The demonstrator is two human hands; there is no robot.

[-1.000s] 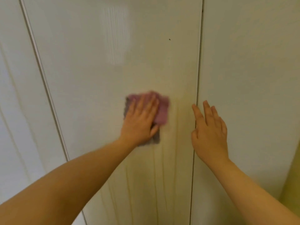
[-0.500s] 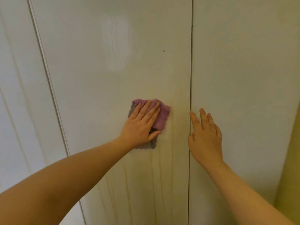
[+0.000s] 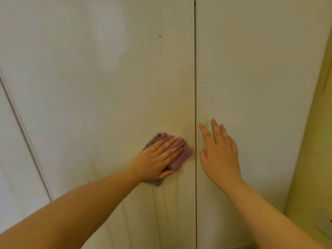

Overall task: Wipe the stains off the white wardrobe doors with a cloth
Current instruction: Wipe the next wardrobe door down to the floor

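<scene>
The left hand (image 3: 158, 159) lies flat on a soft, fuzzy cloth (image 3: 181, 155), purple with a grey side. Its fingers (image 3: 172, 146) are straight and close together. The crumpled cloth sits low on a smooth, shiny white door (image 3: 107, 87), just beside the thin dark gap (image 3: 195, 78). Pale yellow streaks (image 3: 161, 203) run down below it. The right hand (image 3: 221, 155) is by the next door (image 3: 251, 69) with straight fingers a little spread.

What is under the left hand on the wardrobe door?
A purple cloth lies under the left hand, pressed flat on the door, its edges showing around the hand. The door surface behind it is covered.
</scene>
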